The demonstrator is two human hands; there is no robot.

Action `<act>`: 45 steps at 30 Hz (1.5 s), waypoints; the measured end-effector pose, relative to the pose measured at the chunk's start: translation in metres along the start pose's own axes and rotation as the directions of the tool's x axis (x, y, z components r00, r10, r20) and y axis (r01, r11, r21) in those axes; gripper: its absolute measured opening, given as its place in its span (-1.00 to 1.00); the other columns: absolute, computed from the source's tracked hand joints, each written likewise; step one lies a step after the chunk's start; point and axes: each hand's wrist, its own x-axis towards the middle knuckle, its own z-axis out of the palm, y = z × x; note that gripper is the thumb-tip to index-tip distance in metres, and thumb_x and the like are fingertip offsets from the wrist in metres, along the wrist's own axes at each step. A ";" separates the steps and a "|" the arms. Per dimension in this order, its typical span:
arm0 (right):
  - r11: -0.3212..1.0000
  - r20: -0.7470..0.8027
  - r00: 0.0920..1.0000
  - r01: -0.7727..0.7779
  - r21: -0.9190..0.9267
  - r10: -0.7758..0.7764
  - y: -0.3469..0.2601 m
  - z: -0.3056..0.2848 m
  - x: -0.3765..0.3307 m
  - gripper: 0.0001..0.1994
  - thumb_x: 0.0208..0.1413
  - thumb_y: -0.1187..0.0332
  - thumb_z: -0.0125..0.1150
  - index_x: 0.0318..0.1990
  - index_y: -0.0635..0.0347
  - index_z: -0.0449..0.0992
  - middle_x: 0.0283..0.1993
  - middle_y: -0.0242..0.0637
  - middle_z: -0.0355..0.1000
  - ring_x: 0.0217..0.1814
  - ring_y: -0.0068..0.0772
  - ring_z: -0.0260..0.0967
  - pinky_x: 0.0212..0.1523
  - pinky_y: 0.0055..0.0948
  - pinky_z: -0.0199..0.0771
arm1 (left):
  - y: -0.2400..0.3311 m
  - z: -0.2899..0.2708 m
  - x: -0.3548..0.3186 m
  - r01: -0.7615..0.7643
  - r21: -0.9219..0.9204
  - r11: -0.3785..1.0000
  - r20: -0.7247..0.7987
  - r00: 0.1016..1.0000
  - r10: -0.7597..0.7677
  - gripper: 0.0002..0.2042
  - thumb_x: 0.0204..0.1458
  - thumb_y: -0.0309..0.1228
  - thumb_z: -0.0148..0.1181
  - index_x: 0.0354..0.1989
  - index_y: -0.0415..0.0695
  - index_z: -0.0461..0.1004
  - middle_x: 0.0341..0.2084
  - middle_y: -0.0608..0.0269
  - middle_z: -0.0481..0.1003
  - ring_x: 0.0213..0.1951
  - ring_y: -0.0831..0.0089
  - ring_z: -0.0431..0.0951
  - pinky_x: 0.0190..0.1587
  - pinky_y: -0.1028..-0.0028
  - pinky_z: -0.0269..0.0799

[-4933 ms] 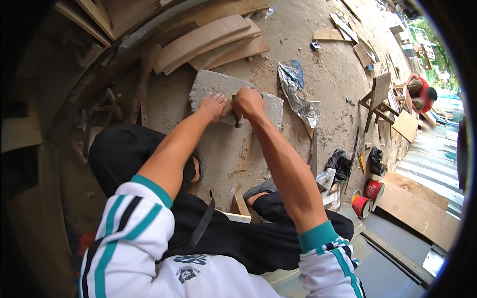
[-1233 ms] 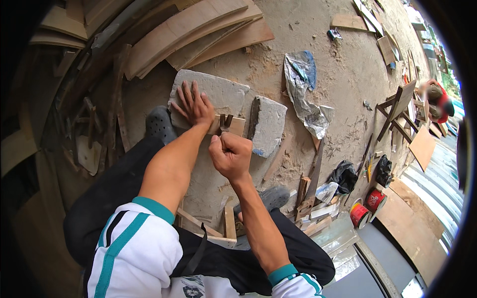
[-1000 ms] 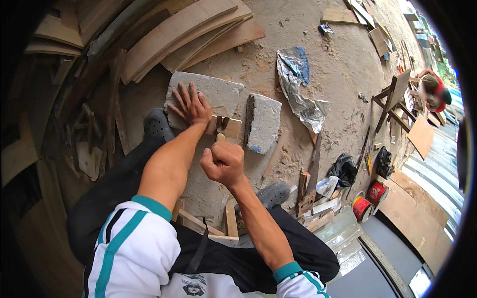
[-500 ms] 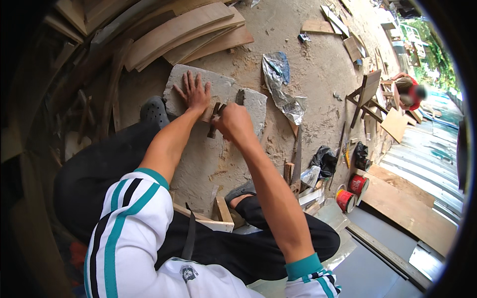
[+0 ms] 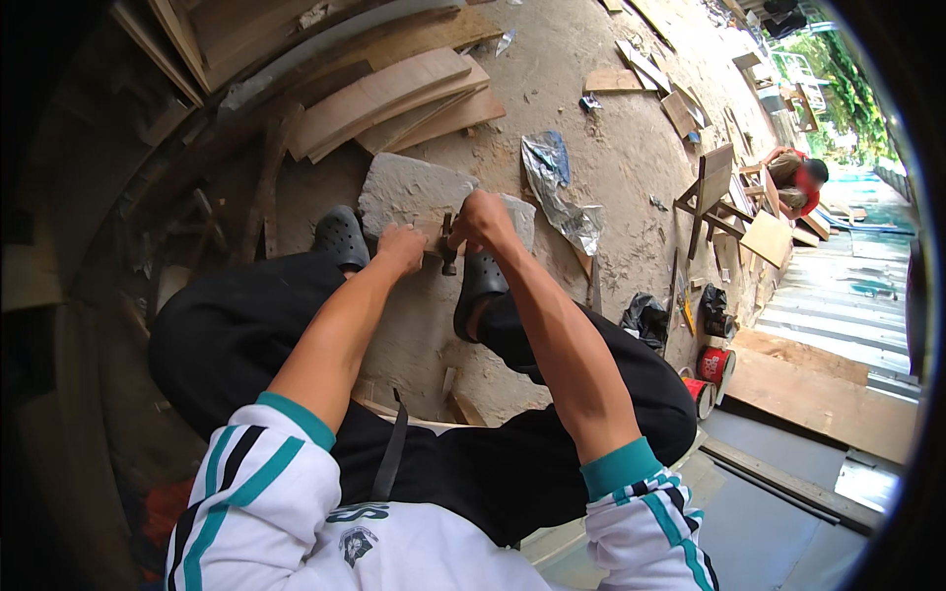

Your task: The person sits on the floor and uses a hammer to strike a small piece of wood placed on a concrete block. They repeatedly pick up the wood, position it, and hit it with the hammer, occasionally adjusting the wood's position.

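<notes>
Ok, R hand [image 5: 483, 222] is in a fist round the hammer [image 5: 449, 260], dark head showing just L of the knuckles, handle mostly hidden. L hand [image 5: 402, 248] is low at the near edge of the grey slab [image 5: 414, 185], fingers curled; can't tell if they pinch anything. Small wood pc [image 5: 432, 242] shows btwn L hand & hammer, mostly covered. 2nd block [image 5: 522, 219] is R of slab, partly behind R hand. L clog [image 5: 342, 236] is beside slab, R clog [image 5: 479, 281] just below R hand. Crumpled silver sheet [image 5: 564, 192] lies farther R; stacked boards [image 5: 394, 103] beyond slab. Co-worker [image 5: 796, 182] in red crouches far R.
</notes>
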 end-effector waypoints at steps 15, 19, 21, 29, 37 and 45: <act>0.934 -0.164 0.940 0.323 0.153 -0.298 0.035 0.012 -0.013 -0.57 0.18 0.24 -0.09 -0.46 0.48 0.57 -0.57 0.04 0.51 -0.51 -0.10 0.57 -0.35 -0.24 0.62 | 0.042 -0.063 0.010 -0.177 -0.136 0.975 -0.426 0.899 0.104 -0.54 -0.22 -0.10 0.41 -0.14 -0.09 0.58 -0.17 0.10 0.60 0.02 0.16 0.53 0.07 0.20 0.37; 0.936 -0.264 0.901 0.350 -0.028 -0.344 0.026 0.015 -0.011 -0.53 0.18 0.18 -0.12 -0.42 0.48 0.56 -0.50 0.16 0.51 -0.42 0.04 0.56 -0.28 -0.13 0.59 | 0.075 -0.019 0.021 -0.153 -0.674 0.722 -0.371 0.916 -0.153 -0.59 -0.23 -0.25 0.46 -0.18 -0.13 0.57 -0.33 0.13 0.61 -0.23 0.28 0.62 -0.21 0.33 0.50; 0.969 0.044 0.968 0.248 0.014 -0.249 0.029 0.002 -0.007 -0.46 0.20 0.06 -0.08 -0.42 0.48 0.56 -0.48 0.16 0.51 -0.41 0.05 0.55 -0.28 -0.14 0.58 | 0.084 0.001 0.028 -0.238 -0.798 0.553 -0.427 0.871 -0.242 -0.67 -0.21 -0.31 0.47 -0.27 -0.15 0.56 -0.40 0.14 0.61 -0.31 0.34 0.62 -0.28 0.37 0.51; 0.938 -0.266 0.944 0.259 0.228 -0.196 0.034 -0.083 0.025 -0.31 0.19 -0.28 -0.02 -0.20 0.33 0.60 -0.28 -0.07 0.58 -0.14 -0.26 0.53 -0.07 -0.16 0.43 | 0.107 -0.014 0.020 -0.123 -0.930 0.345 -0.304 0.784 -0.541 -0.64 -0.02 -0.15 0.36 -0.50 -0.17 0.38 -0.55 0.13 0.44 -0.34 0.15 0.49 -0.24 0.26 0.38; 0.706 0.045 0.873 0.361 0.609 -0.486 0.028 -0.017 0.024 -0.08 0.22 -0.39 -0.45 0.46 0.18 -0.31 0.54 0.00 -0.32 0.58 -0.05 -0.44 0.45 0.04 -0.42 | 0.123 -0.006 0.011 -0.151 -0.811 0.565 -0.498 0.686 -0.531 -0.53 0.01 -0.39 0.25 0.12 -0.12 0.30 0.01 -0.13 0.39 0.08 0.01 0.43 0.01 0.28 0.38; 0.839 0.008 0.896 0.411 0.357 -0.443 0.029 0.000 0.017 -0.08 0.23 -0.37 -0.50 0.47 0.15 -0.48 0.55 0.05 -0.50 0.59 0.06 -0.64 0.45 0.16 -0.72 | 0.118 0.001 0.005 -0.034 -0.814 0.581 -0.354 0.821 -0.448 -0.42 0.01 -0.38 0.26 0.27 -0.04 0.29 0.17 -0.12 0.37 0.16 0.05 0.43 0.14 0.29 0.35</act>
